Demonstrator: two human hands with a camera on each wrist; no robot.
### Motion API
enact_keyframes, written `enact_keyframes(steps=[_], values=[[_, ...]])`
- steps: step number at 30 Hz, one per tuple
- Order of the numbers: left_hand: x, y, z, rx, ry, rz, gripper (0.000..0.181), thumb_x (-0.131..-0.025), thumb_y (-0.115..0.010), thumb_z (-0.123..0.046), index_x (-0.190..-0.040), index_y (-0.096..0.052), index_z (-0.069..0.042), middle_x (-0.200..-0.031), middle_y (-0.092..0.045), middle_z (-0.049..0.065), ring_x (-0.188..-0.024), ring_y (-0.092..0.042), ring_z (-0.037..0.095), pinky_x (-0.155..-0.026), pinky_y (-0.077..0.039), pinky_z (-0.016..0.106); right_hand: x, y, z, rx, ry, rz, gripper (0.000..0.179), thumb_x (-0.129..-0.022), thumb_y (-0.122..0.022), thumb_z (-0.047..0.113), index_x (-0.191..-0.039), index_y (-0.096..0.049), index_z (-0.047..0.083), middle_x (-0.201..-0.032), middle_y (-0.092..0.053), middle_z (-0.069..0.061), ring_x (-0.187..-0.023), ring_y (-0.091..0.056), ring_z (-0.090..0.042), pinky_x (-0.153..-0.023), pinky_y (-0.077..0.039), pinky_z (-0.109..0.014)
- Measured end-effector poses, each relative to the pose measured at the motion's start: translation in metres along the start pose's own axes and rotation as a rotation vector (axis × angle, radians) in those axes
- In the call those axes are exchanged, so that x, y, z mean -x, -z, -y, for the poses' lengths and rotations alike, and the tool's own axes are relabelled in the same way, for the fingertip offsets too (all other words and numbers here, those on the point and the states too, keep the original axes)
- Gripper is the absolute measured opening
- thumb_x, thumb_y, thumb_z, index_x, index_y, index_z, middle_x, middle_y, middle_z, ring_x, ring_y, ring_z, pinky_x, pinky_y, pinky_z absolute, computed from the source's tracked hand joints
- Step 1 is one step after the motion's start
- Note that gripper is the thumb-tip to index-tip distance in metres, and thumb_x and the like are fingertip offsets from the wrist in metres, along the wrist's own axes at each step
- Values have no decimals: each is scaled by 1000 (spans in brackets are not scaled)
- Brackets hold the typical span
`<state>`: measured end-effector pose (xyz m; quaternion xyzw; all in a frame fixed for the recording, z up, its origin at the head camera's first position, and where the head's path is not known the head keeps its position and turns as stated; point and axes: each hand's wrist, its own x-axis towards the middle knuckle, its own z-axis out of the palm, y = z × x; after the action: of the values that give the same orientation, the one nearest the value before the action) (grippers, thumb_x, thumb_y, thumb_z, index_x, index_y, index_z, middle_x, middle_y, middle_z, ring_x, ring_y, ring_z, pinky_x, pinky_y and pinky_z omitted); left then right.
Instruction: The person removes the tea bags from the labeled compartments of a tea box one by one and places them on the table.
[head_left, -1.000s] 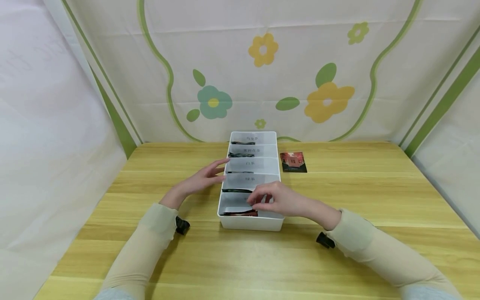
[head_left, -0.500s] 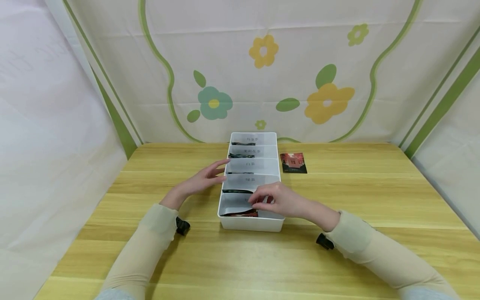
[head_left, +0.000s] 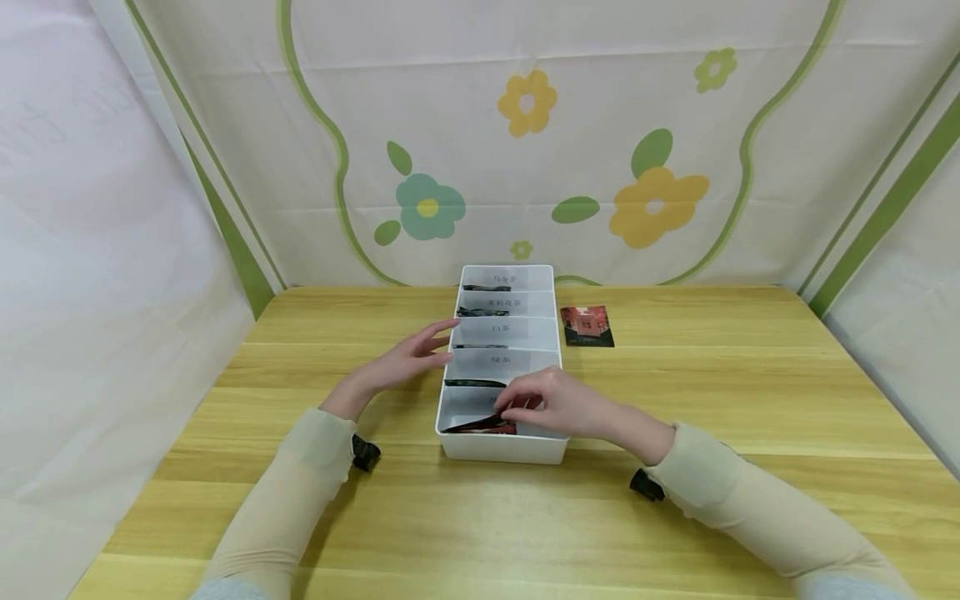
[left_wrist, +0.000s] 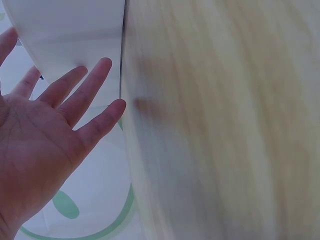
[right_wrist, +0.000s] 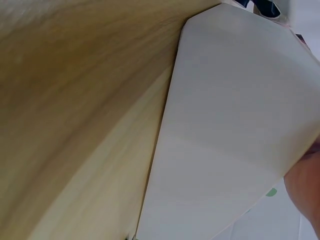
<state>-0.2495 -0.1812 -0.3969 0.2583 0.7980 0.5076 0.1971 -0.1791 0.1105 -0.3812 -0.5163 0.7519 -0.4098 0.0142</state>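
A long white divided box with printed labels stands on the table, its compartments running away from me. My left hand lies along its left side, fingers spread; the left wrist view shows the straight fingers against the white wall. My right hand reaches over the box's right edge into the nearest compartment. Its thumb and fingertips pinch the raised right end of a dark tea sachet. A red-and-black sachet lies beside it in that compartment. The right wrist view shows mostly the box's side wall.
Dark sachets stand in the farther compartments as thin edges. A red and black sachet lies flat on the wooden table, right of the box. Behind the table hangs a flower-printed cloth.
The right fingers have come down slightly in the nearest compartment, and the dark sachet's right end now tilts up to them. The left hand keeps its place at the box.
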Motion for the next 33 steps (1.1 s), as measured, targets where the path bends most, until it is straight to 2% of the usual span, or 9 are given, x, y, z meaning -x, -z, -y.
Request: enact_keyframes(steps=[5, 12, 24, 33], values=[[0, 0, -1, -3, 19, -6, 61, -101, -56, -23, -154, -26, -24, -157, -25, 11, -142, -27, 31, -112, -22, 51, -2, -1, -2, 51, 6, 14, 9, -90, -70, 4, -98, -72, 6, -93, -72, -3, -74, -62, -4, -65, -53, -21], [0, 0, -1, 11, 1, 3, 61, -101, -55, -22, -155, -25, -21, -157, -25, 13, -142, -25, 33, -112, -20, 53, -4, -4, -4, 107, 38, 10, 10, -88, -71, 2, -96, -73, 7, -90, -72, -2, -68, -58, -1, -61, -51, -22], [-1, 0, 1, 0, -3, 4, 61, -101, -54, -21, -155, -25, -21, -157, -24, 13, -142, -26, 34, -112, -21, 53, -3, -4, -5, 103, 115, -136, 17, -81, -73, -7, -92, -73, 6, -85, -71, -1, -65, -59, -4, -57, -49, -19], [0, -1, -2, 3, -6, 2, 61, -102, -53, -18, -155, -24, -18, -158, -22, 13, -142, -25, 34, -112, -21, 52, -5, 25, 11, 125, 156, -243, 22, -77, -74, -10, -91, -73, 6, -84, -71, -2, -60, -57, -5, -50, -47, -19]])
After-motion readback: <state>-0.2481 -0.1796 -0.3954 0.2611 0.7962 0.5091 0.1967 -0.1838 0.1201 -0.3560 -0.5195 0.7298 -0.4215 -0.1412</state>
